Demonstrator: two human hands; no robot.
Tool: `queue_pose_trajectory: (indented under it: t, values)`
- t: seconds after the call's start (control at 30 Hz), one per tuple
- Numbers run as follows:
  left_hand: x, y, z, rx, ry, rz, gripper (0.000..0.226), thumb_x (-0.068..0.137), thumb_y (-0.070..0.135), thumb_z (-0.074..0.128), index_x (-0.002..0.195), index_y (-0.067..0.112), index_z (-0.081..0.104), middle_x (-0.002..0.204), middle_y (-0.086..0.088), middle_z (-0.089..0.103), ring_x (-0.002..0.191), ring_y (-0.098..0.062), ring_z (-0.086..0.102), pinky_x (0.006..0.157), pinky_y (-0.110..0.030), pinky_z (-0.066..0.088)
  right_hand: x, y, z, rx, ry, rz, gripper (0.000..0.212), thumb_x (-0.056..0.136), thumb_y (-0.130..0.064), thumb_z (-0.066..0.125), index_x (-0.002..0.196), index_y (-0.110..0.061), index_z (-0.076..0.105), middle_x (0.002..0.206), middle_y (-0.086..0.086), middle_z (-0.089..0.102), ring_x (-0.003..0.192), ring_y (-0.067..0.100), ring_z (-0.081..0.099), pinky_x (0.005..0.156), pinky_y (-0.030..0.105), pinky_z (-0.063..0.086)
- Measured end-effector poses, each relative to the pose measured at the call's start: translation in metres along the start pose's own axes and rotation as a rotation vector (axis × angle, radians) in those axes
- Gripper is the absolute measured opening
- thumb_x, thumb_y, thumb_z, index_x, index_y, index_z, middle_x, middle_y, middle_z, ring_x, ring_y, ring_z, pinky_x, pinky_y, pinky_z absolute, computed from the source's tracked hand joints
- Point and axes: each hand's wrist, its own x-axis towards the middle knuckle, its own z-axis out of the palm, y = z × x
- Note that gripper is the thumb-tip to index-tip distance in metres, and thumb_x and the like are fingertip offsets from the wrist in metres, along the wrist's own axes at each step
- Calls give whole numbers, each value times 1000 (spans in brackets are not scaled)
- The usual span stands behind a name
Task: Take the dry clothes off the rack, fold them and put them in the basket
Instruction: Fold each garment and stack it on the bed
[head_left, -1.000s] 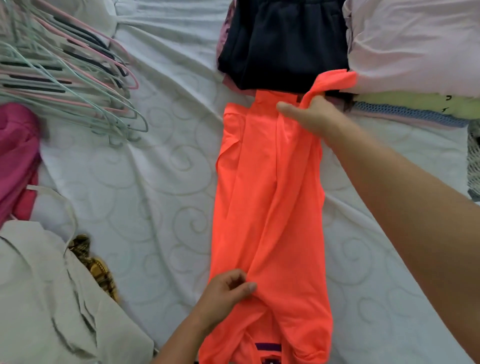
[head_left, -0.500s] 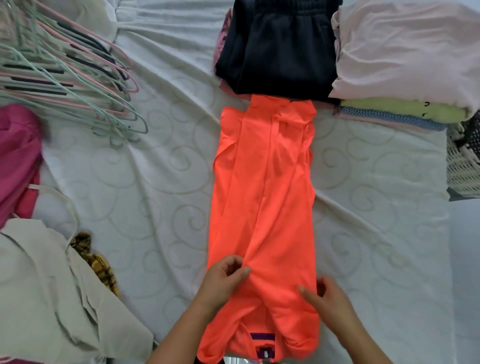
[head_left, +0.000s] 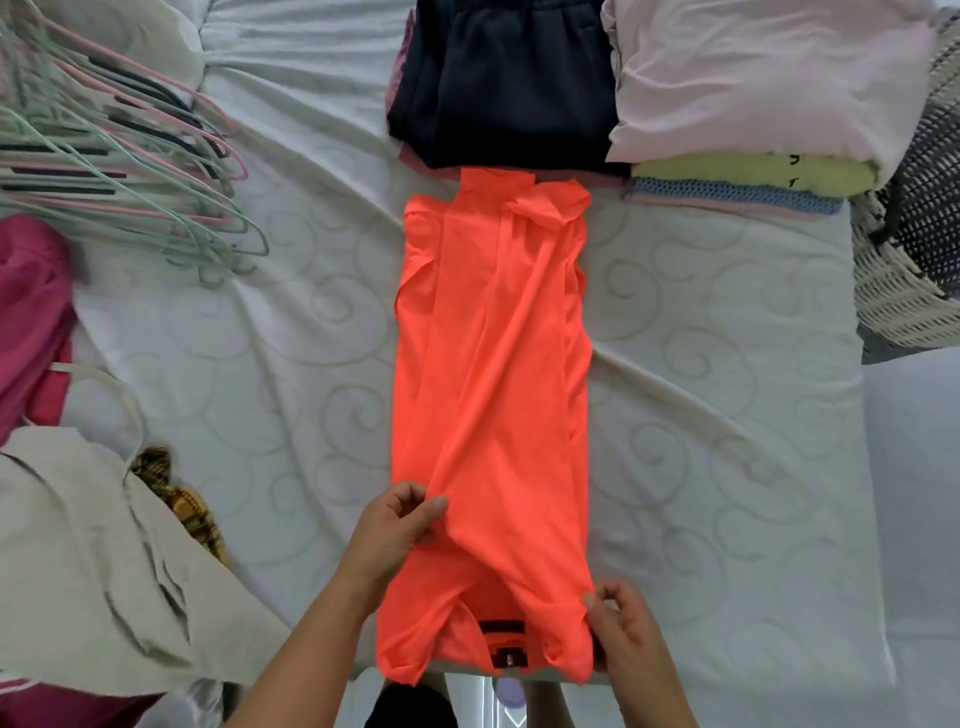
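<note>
A neon-orange shirt (head_left: 493, 415) lies on the bed (head_left: 260, 389), folded lengthwise into one long strip that runs straight away from the person. Its collar end, with a dark label inside the neck, is nearest the person. Its far end reaches a folded dark navy garment (head_left: 509, 88).

The left hand (head_left: 389, 535) sits at the strip's left edge, low down, its fingers (head_left: 434, 504) curled and pinching a fold of the orange cloth against the thumb. The right hand (head_left: 623, 634) is at the near right corner of the shirt, beside the collar; its fingers are bent and it nips the edge of the cloth there between thumb and fingertips.

Right of the navy garment is a second stack: a pale pink folded garment (head_left: 769, 78) on top, a yellow one (head_left: 753, 174) under it, then a blue knitted layer (head_left: 737, 195). A white woven basket (head_left: 893, 291) shows at the right edge of the view, just beside that stack, with something dark and net-like in it.

On the left of the bed lie a heap of thin pink and mint-green hangers (head_left: 119, 171), a magenta garment (head_left: 31, 312), and an unfolded beige garment (head_left: 93, 561) — a scrap of yellow-brown patterned cloth (head_left: 182, 504) shows at its edge.
</note>
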Motion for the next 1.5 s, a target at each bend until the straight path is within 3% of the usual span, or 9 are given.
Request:
queue_pose_trajectory:
  t: [0.2,0.37,0.57,0.8,0.9,1.0,1.17,1.3,1.5]
  values:
    - [3,-8,3,120,18,9,24,76,12,73,67,7,52,60,-2,49,62,-16,46,58,-23,41,-1,24,-24,-470,-51,14,36,80,-9,70,69,-39,54,47,0,53,44,4,45,52,22,43]
    - [8,-7,1,258,-57,6,19,63,30,71,69,17,58,53,14,53,59,-6,45,60,-22,39,26,-19,-30,-639,15,-49,24,83,-23,69,67,-25,51,55,-1,56,58,-6,54,57,15,39]
    - [11,-8,3,373,-84,123,14,73,37,60,72,23,61,57,22,56,57,4,48,61,-16,38,133,-176,15,-504,210,-537,8,91,-17,58,86,-10,61,80,6,59,71,16,54,68,27,38]
    - [24,-17,-2,422,-150,127,18,76,36,59,57,38,59,49,20,48,53,4,44,55,-13,31,229,-297,63,260,169,-31,25,94,-25,53,72,-13,49,47,1,55,32,2,48,29,13,30]
    - [26,-21,-3,396,-169,120,10,64,55,53,66,48,60,50,23,50,55,8,46,59,-13,35,236,-319,74,197,138,-142,22,94,-15,50,73,-16,49,40,-8,56,29,-1,42,29,11,24]
    - [24,-24,-5,324,-120,65,11,66,54,58,61,46,64,56,25,56,60,10,51,64,-13,40,230,-334,86,159,149,-334,9,92,-14,53,98,-13,46,77,0,60,52,4,56,44,17,40]
    - [17,-23,-6,282,-120,20,6,68,48,61,68,52,65,67,36,62,71,16,56,74,-10,43,206,-308,70,86,46,-419,17,96,-7,45,109,-17,46,97,-3,55,75,8,61,62,18,50]
    - [8,-27,-9,264,-96,93,42,75,28,70,78,68,58,81,32,67,78,14,60,75,-6,42,176,-234,40,-68,297,-346,14,94,-9,50,106,-5,54,86,5,57,58,2,58,51,12,45]
    - [-19,-59,-32,293,294,68,74,36,67,69,93,23,53,83,1,55,73,-17,55,66,-9,40,65,-75,37,-129,400,-9,32,81,-3,68,108,-2,50,104,18,55,93,24,53,78,30,42]
